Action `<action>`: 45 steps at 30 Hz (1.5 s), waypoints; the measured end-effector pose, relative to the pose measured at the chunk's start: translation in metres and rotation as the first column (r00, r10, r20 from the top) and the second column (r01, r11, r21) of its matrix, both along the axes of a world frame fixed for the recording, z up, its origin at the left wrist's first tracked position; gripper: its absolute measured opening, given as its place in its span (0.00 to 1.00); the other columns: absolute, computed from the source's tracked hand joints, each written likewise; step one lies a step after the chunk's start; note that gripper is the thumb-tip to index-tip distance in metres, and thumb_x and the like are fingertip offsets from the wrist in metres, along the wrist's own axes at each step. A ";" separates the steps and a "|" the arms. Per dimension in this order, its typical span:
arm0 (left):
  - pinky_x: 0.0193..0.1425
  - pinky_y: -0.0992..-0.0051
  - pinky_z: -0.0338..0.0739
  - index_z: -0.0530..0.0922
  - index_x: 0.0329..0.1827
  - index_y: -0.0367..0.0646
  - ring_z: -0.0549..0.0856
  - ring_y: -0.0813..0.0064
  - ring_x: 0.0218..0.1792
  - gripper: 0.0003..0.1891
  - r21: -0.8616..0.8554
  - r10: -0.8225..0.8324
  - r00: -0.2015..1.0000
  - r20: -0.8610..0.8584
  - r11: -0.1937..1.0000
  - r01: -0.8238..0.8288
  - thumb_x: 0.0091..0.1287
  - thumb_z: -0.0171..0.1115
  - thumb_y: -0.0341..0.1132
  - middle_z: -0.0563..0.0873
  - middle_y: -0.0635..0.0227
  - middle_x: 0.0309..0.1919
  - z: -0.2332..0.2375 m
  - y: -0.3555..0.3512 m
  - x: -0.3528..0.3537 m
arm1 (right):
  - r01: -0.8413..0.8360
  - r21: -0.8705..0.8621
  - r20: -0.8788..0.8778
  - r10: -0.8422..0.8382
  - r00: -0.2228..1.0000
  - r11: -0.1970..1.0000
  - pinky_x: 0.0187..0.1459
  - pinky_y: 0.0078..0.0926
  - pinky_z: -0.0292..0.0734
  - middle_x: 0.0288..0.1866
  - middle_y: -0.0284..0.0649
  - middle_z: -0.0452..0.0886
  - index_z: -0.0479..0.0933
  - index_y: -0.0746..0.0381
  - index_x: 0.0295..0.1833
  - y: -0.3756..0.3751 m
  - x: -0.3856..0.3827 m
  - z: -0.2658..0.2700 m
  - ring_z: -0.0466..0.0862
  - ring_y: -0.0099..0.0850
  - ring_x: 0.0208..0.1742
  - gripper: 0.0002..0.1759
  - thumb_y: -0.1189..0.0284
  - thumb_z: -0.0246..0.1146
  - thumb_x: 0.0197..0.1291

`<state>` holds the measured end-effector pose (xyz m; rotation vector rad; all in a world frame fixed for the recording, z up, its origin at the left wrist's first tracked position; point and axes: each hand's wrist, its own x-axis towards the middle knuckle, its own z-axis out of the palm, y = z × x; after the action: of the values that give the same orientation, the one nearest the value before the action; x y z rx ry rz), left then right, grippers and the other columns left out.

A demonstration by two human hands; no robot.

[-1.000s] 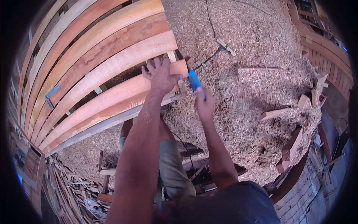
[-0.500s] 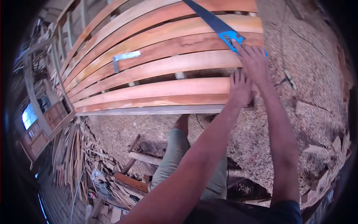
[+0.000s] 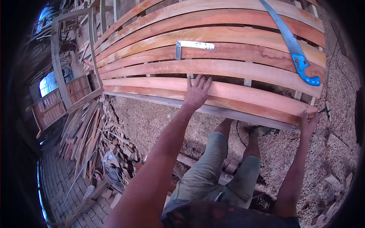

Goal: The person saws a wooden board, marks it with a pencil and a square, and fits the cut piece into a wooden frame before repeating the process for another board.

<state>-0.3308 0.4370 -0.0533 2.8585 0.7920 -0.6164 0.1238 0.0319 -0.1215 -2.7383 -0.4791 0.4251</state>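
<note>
My left hand [image 3: 197,92] rests across the nearest pinkish wooden plank [image 3: 247,93], fingers spread and fingertips at its far edge. At the right end of that plank, my right hand [image 3: 308,123] is closed around the corner, with some fingers hidden. A handsaw [image 3: 292,45] with a blue handle lies on the planks farther up at the right, touched by neither hand. Beyond my left hand, a metal try square [image 3: 195,45] lies flat on the slats. Dark gaps separate the planks, and pale cross pieces [image 3: 248,82] show through.
Wood shavings [image 3: 334,152] cover the ground around the slatted frame. A heap of offcut strips [image 3: 81,136] lies at the left, beside brick paving [image 3: 53,190]. Wooden framing [image 3: 61,68] stands at the far left. A cord [image 3: 339,57] runs along the ground at the right.
My left hand has moved left along the near plank. My right hand has left the saw handle and come down to the plank's end. The saw now lies alone; the view has shifted right.
</note>
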 end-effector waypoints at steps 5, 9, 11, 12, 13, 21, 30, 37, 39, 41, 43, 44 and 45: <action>0.80 0.30 0.63 0.73 0.79 0.50 0.71 0.48 0.76 0.44 -0.045 0.039 0.998 0.058 0.998 -0.036 0.54 0.79 0.39 0.76 0.57 0.70 0.002 0.005 0.002 | 0.009 -0.014 -0.142 -0.011 0.990 1.000 0.64 0.47 0.81 0.61 0.67 0.83 0.66 0.73 0.82 0.000 0.009 0.008 0.87 0.58 0.61 0.46 0.53 0.71 0.72; 0.79 0.33 0.66 0.72 0.79 0.50 0.73 0.48 0.73 0.44 -0.111 0.093 0.993 0.073 0.990 -0.084 0.55 0.78 0.38 0.76 0.56 0.68 0.011 0.007 0.001 | -0.015 -0.093 -0.173 -0.002 0.985 0.996 0.64 0.47 0.80 0.60 0.67 0.84 0.66 0.73 0.83 0.000 0.013 0.008 0.87 0.57 0.60 0.45 0.53 0.71 0.73; 0.79 0.34 0.66 0.72 0.80 0.50 0.74 0.49 0.72 0.45 -0.126 0.105 0.992 0.064 0.987 -0.096 0.55 0.78 0.37 0.76 0.56 0.68 0.011 0.008 -0.003 | -0.011 -0.083 -0.133 0.000 0.991 0.997 0.64 0.48 0.79 0.61 0.67 0.83 0.66 0.73 0.83 -0.002 0.011 0.000 0.86 0.57 0.62 0.46 0.52 0.71 0.72; 0.79 0.34 0.66 0.71 0.80 0.50 0.74 0.49 0.72 0.45 -0.134 0.110 0.992 0.055 0.986 -0.102 0.55 0.78 0.37 0.76 0.56 0.68 0.012 0.009 -0.007 | -0.010 -0.079 -0.116 0.001 0.993 0.997 0.65 0.48 0.78 0.62 0.67 0.82 0.66 0.73 0.83 -0.005 0.009 -0.003 0.85 0.57 0.62 0.46 0.52 0.71 0.72; 0.80 0.35 0.66 0.71 0.80 0.50 0.75 0.49 0.71 0.45 -0.139 0.117 0.992 0.048 0.984 -0.109 0.55 0.78 0.37 0.76 0.56 0.68 0.013 0.011 -0.011 | -0.018 -0.098 -0.133 0.005 0.991 0.995 0.66 0.48 0.77 0.63 0.68 0.81 0.66 0.72 0.83 0.005 0.002 0.005 0.84 0.57 0.64 0.47 0.51 0.71 0.72; 0.80 0.35 0.66 0.70 0.82 0.51 0.75 0.51 0.71 0.46 -0.131 0.121 0.991 0.060 0.985 -0.112 0.55 0.77 0.37 0.77 0.56 0.67 0.013 0.031 -0.035 | -0.095 -0.013 -0.003 0.095 0.995 0.995 0.75 0.45 0.72 0.73 0.70 0.75 0.67 0.75 0.81 0.023 -0.027 0.006 0.77 0.58 0.76 0.49 0.49 0.72 0.71; 0.81 0.36 0.65 0.70 0.82 0.52 0.75 0.52 0.72 0.47 -0.110 0.121 0.989 0.082 0.988 -0.111 0.55 0.78 0.37 0.76 0.56 0.68 0.008 0.042 -0.036 | 0.096 0.126 -0.213 -0.068 0.975 0.987 0.76 0.45 0.71 0.76 0.67 0.74 0.63 0.75 0.83 0.053 -0.031 0.027 0.77 0.52 0.77 0.50 0.49 0.72 0.73; 0.82 0.37 0.64 0.68 0.83 0.52 0.74 0.51 0.73 0.47 -0.150 0.137 0.989 0.063 0.981 -0.127 0.57 0.77 0.37 0.75 0.55 0.70 0.014 0.043 -0.035 | 0.119 0.152 -0.263 -0.076 0.962 0.981 0.74 0.45 0.73 0.79 0.63 0.72 0.62 0.73 0.83 0.039 -0.022 0.019 0.78 0.49 0.75 0.49 0.50 0.73 0.73; 0.83 0.37 0.63 0.68 0.83 0.53 0.74 0.51 0.73 0.47 -0.153 0.139 0.988 0.062 0.980 -0.128 0.57 0.77 0.37 0.75 0.55 0.70 0.016 0.043 -0.036 | 0.186 0.152 -0.345 -0.124 0.930 0.971 0.71 0.42 0.75 0.79 0.61 0.72 0.62 0.73 0.83 0.038 -0.022 0.022 0.79 0.47 0.74 0.50 0.51 0.73 0.73; 0.83 0.37 0.63 0.68 0.83 0.53 0.74 0.50 0.73 0.46 -0.153 0.140 0.988 0.068 0.980 -0.129 0.57 0.77 0.36 0.75 0.55 0.70 0.017 0.043 -0.035 | 0.214 0.124 -0.393 -0.150 0.907 0.969 0.67 0.39 0.78 0.79 0.60 0.73 0.61 0.74 0.83 0.038 -0.021 0.026 0.79 0.44 0.73 0.50 0.51 0.74 0.72; 0.82 0.38 0.64 0.69 0.83 0.53 0.74 0.50 0.72 0.46 -0.112 0.132 0.985 0.111 0.987 -0.120 0.56 0.77 0.36 0.76 0.55 0.69 0.015 0.043 -0.033 | 0.139 0.104 -0.314 -0.100 0.944 0.985 0.62 0.35 0.81 0.78 0.58 0.73 0.60 0.74 0.84 0.023 -0.016 0.016 0.81 0.41 0.69 0.50 0.51 0.74 0.72; 0.82 0.38 0.64 0.69 0.82 0.53 0.74 0.50 0.72 0.46 -0.092 0.128 0.983 0.134 0.989 -0.117 0.56 0.77 0.35 0.76 0.55 0.69 0.013 0.043 -0.031 | 0.059 0.096 -0.216 -0.037 0.976 0.994 0.59 0.34 0.82 0.77 0.57 0.74 0.60 0.74 0.84 0.014 -0.013 0.008 0.82 0.40 0.67 0.50 0.52 0.74 0.72; 0.81 0.38 0.65 0.70 0.82 0.53 0.75 0.50 0.71 0.46 -0.090 0.131 0.981 0.144 0.989 -0.118 0.55 0.76 0.35 0.76 0.56 0.68 0.011 0.044 -0.030 | -0.023 0.083 -0.117 0.032 0.993 0.996 0.56 0.32 0.83 0.77 0.56 0.74 0.60 0.73 0.84 0.015 -0.013 0.008 0.83 0.38 0.64 0.50 0.52 0.74 0.72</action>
<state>-0.3610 0.4810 -0.0420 2.7181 0.8915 -0.4036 0.1109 0.0465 -0.1135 -2.6132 -0.4927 0.5588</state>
